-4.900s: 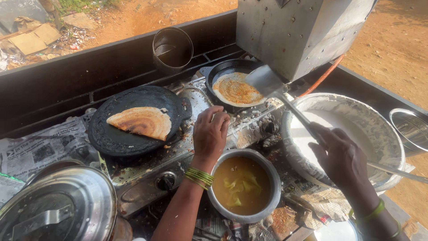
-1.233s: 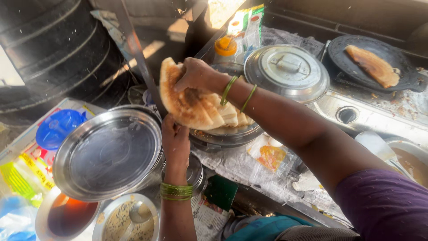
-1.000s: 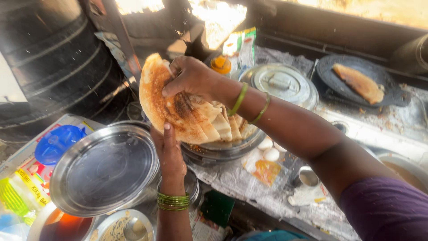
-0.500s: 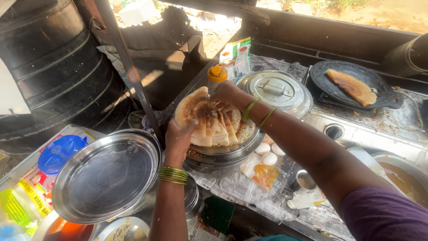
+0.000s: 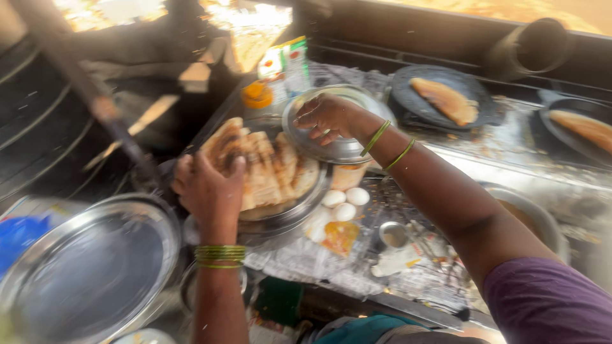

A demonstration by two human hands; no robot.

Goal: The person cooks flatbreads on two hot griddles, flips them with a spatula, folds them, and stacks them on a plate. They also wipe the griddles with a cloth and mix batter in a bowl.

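Note:
A stack of browned folded flatbreads (image 5: 274, 172) lies on a steel plate (image 5: 299, 213) in the middle of the counter. My left hand (image 5: 209, 188), green bangles at the wrist, grips the near-left edge of the top flatbread, thumb over it. My right hand (image 5: 326, 116) hovers with spread fingers over a round steel lid (image 5: 341, 148) just behind the stack; whether it touches the lid I cannot tell. An empty steel plate (image 5: 89, 267) sits at lower left, beside my left forearm.
Three eggs (image 5: 344, 204) and a small steel cup (image 5: 392, 234) lie on newspaper. A black griddle (image 5: 408, 86) with a folded crepe (image 5: 446, 100) stands at the back, a second crepe (image 5: 583, 127) further right. A steel pot (image 5: 539, 220) is under my right arm. A blue lid (image 5: 19, 232) shows far left.
The flatbread that both hands held up has come down onto the stack. My right hand let go and moved right over the steel lid. The view swung right.

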